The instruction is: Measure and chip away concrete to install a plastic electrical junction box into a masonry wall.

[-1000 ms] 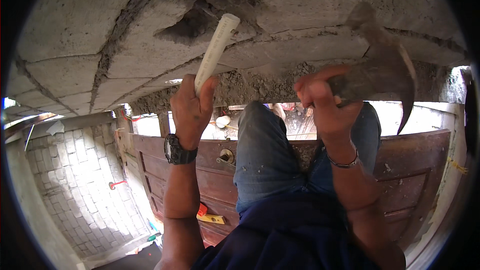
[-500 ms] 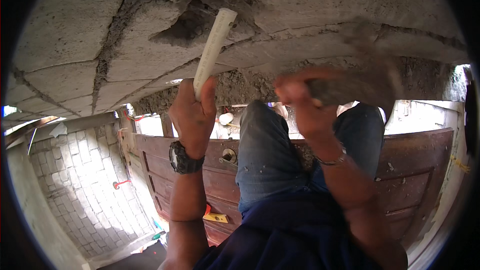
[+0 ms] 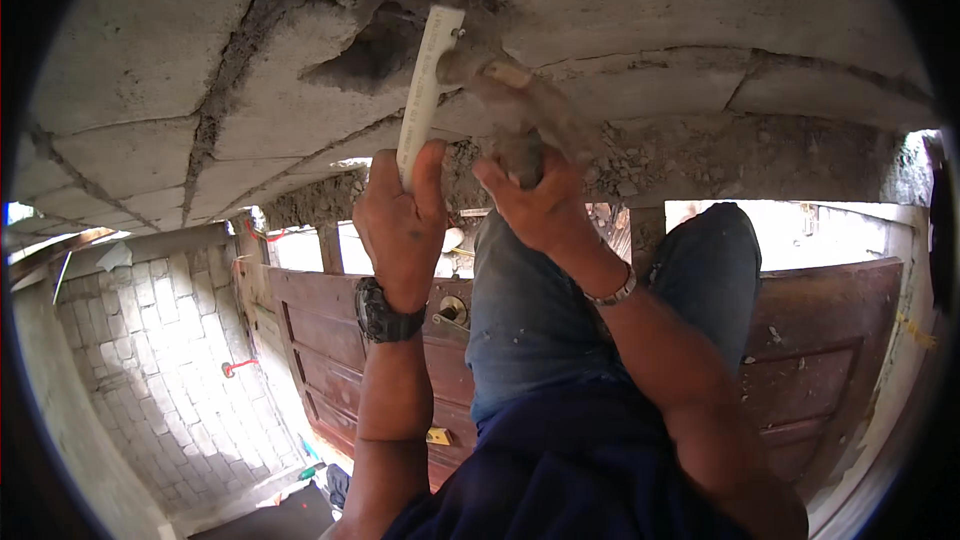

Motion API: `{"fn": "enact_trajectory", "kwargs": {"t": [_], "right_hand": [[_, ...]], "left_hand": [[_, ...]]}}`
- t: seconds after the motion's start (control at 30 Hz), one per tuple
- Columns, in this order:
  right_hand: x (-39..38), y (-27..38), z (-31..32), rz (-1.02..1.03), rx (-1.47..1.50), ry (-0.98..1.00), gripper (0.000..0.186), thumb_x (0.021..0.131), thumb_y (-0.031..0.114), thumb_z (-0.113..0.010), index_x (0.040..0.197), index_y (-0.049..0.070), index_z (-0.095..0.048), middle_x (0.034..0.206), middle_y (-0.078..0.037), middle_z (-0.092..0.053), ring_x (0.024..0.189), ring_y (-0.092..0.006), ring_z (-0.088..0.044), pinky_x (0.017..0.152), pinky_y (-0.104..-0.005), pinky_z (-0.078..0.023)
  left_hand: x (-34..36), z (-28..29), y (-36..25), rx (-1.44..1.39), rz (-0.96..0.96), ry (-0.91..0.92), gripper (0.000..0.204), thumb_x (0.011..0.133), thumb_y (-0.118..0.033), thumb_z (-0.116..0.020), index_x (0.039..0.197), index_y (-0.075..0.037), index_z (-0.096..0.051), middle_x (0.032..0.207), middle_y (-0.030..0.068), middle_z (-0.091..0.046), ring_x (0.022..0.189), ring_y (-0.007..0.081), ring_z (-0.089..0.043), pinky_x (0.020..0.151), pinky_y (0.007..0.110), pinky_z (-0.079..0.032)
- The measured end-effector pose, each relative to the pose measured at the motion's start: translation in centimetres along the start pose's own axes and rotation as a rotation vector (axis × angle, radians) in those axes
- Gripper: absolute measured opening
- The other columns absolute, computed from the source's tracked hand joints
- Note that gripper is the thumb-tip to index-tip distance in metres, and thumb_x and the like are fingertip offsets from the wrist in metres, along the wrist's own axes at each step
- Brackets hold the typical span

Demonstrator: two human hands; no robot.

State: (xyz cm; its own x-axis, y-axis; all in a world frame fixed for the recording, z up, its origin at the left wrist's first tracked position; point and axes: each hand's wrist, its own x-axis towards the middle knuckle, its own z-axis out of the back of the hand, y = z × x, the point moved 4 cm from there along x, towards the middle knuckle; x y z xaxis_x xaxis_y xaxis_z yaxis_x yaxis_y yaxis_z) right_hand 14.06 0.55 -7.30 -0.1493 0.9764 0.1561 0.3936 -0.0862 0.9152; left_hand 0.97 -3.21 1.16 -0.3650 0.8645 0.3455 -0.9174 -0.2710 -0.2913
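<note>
My left hand [image 3: 405, 210], with a dark watch on its wrist, is closed round the lower end of a cream-white plastic pipe [image 3: 424, 95]. The pipe tilts up in front of a ragged hole [image 3: 370, 50] in the cracked block wall [image 3: 620, 10]. A small dark nail or screw [image 3: 458, 33] shows at the pipe's right edge near the top. My right hand [image 3: 540, 195] grips the handle of a hammer [image 3: 512, 100], smeared by motion. Its head is right beside the pipe's upper part; whether they touch I cannot tell.
Below the wall runs a ledge with crumbled mortar [image 3: 640, 155]. A brown panelled door [image 3: 320, 325] lies under my legs, with a round lock [image 3: 452, 311] and a small yellow tool [image 3: 438, 436]. Paving [image 3: 170, 360] shows far below at left.
My right hand has swung the hammer from the right, leftward to the pipe. The pipe and my left hand have shifted slightly, leaving the pipe a little more upright.
</note>
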Motion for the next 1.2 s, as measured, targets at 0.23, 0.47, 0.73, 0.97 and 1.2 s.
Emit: {"fn": "enact_trajectory", "kwargs": {"t": [0.23,0.47,0.73,0.97,1.2], "right_hand": [[-0.6,2.9,3.6,0.136,0.53,-0.103,0.022,0.082,0.022,-0.071,0.076,0.003,-0.062,0.068,-0.006,-0.062,0.061,-0.0148,-0.058,0.058,-0.0317,-0.047],[0.9,2.5,1.3,-0.525,0.035,0.106,0.023,0.093,0.017,-0.053,0.073,0.005,-0.054,0.07,-0.003,-0.055,0.071,-0.0146,-0.052,0.077,-0.039,-0.045],[1.4,1.5,1.0,0.552,-0.511,-0.089,0.013,0.089,0.013,-0.063,0.079,0.005,-0.06,0.076,-0.003,-0.062,0.075,-0.0144,-0.059,0.071,-0.038,-0.048],[0.6,6.8,5.9,0.409,0.71,0.1,0.018,0.088,0.018,-0.061,0.087,0.0,-0.062,0.073,-0.008,-0.06,0.063,-0.0177,-0.056,0.059,-0.0326,-0.048],[1.2,3.8,3.1,-0.141,-0.108,-0.017,0.018,0.087,0.015,-0.062,0.089,-0.003,-0.061,0.078,-0.016,-0.063,0.064,-0.0237,-0.059,0.062,-0.0356,-0.048]], "left_hand": [[0.1,0.9,-0.7,0.008,0.01,0.015,0.039,0.091,-0.034,-0.063,0.075,-0.001,-0.051,0.053,0.0157,-0.048,0.046,0.032,-0.047,0.046,0.039,-0.04],[0.0,0.7,-0.4,-0.028,0.072,0.005,0.039,0.092,-0.035,-0.06,0.075,-0.001,-0.051,0.054,0.0157,-0.047,0.046,0.0276,-0.048,0.047,0.039,-0.04],[-0.2,0.1,-1.2,-0.018,0.026,-0.004,0.043,0.093,-0.04,-0.058,0.077,-0.001,-0.053,0.055,0.0151,-0.049,0.048,0.027,-0.049,0.047,0.038,-0.04],[0.0,0.9,-2.1,-0.053,0.086,0.017,0.046,0.093,-0.043,-0.057,0.077,0.0,-0.054,0.053,0.0171,-0.05,0.046,0.0307,-0.05,0.046,0.04,-0.039],[-0.1,1.6,-2.5,-0.048,0.156,0.068,0.048,0.093,-0.044,-0.056,0.077,0.002,-0.054,0.054,0.0167,-0.051,0.047,0.0302,-0.052,0.047,0.041,-0.04]]}}
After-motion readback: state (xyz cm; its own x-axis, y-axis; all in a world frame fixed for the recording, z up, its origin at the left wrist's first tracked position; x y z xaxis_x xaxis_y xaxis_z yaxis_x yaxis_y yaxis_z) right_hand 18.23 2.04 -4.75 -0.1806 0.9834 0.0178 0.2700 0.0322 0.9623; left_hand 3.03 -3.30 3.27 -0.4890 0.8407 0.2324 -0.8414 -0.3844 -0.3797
